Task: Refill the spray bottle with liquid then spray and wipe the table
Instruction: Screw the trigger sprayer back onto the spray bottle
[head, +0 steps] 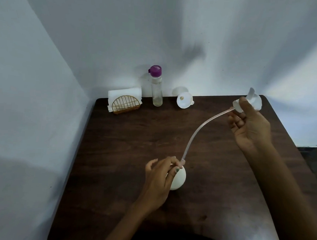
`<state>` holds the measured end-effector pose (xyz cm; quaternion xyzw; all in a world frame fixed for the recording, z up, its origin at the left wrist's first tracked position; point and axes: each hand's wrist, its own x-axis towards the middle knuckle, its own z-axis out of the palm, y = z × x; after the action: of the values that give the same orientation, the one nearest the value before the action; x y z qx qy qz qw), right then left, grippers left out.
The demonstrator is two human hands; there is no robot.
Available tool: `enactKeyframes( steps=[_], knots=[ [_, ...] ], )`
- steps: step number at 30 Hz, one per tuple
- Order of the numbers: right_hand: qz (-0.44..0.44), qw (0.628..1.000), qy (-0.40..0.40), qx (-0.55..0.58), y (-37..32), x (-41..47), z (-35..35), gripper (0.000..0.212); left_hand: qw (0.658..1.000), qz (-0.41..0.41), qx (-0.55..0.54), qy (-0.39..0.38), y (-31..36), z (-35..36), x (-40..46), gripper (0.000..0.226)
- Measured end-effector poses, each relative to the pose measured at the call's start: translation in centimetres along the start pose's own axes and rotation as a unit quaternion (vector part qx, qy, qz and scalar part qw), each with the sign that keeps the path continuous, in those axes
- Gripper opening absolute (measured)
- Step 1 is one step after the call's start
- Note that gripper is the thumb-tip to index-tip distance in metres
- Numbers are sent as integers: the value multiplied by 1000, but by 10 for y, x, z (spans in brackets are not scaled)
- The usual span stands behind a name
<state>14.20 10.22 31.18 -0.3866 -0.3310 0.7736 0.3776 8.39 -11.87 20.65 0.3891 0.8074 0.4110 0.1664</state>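
A round white spray bottle body [178, 178] stands on the dark wooden table [114, 172], and my left hand [158, 180] grips it near its neck. My right hand [249, 124] holds the white spray head [250, 102] raised above the table's far right. Its long clear dip tube [199, 129] curves down, with its lower end at the bottle's mouth. A clear bottle with a purple cap [156, 86] holding a little liquid stands at the back. A white funnel [184, 100] lies on its side next to it.
White folded napkins in a gold wire holder [124, 102] stand at the back left of the table. Pale walls close in behind and to the left. The table's right edge drops to a dark floor [315, 161].
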Motion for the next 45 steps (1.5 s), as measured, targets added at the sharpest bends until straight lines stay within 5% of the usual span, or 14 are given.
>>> enactKeyframes(
  steps=[8,19,26,31,41,45],
  knots=[
    [-58,995,82,8,22,1,-5,28,998,-40,-35,34,-19,13,9,13],
    [-173,977,103,-72,40,-6,-9,21,989,-86,-94,71,-32,28,2,35],
    [-236,957,10,-165,71,-26,-6,21,981,-116,-147,55,-40,29,2,33],
    [-277,911,-109,-287,97,-39,-13,23,978,-125,-160,48,-43,29,2,33],
    [-192,815,-273,-474,123,-37,-40,26,973,-130,-174,77,-43,31,5,32],
    [-175,784,-318,-503,133,-34,-48,26,974,-123,-175,80,-52,35,3,48]
  ],
)
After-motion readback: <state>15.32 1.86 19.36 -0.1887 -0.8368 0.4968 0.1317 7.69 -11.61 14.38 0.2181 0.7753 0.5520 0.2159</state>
